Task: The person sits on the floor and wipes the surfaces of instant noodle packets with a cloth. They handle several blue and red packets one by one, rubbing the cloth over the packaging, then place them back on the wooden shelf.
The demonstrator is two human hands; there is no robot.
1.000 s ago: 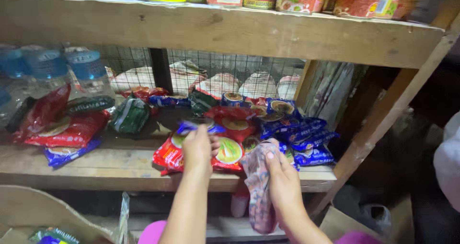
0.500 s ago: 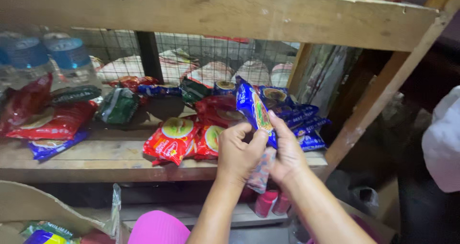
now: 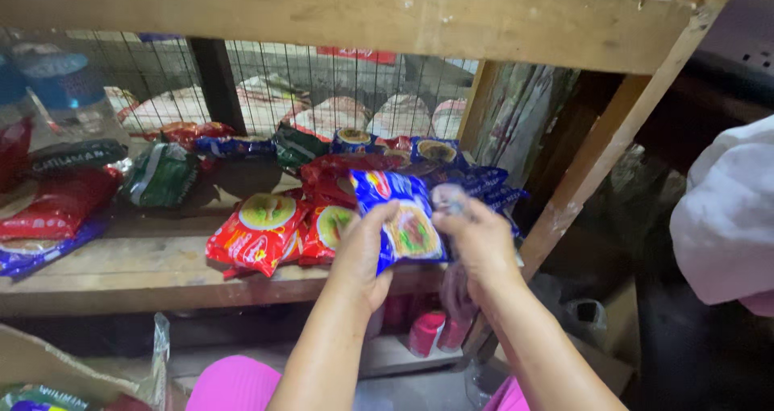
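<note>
Blue noodle packet point(image 3: 405, 221) is held up in both hands at the centre of the frame, in front of a wooden shelf point(image 3: 153, 270).

The left hand point(image 3: 364, 254) grips the packet on its left edge with the fingers curled around it, and the right hand point(image 3: 477, 237) is closed on the right edge, partly blurred, with a thin clear plastic bag point(image 3: 457, 298) hanging below it. Just left of the packet, two red noodle packets point(image 3: 262, 229) lie on the shelf board. Behind the hands, more blue packets point(image 3: 484, 181) are piled near the wooden post point(image 3: 597, 161). A green packet point(image 3: 161, 177) lies at the middle left, and a water bottle point(image 3: 68, 88) stands in the upper left. A wire mesh point(image 3: 322, 80) closes the back of the shelf.
</note>
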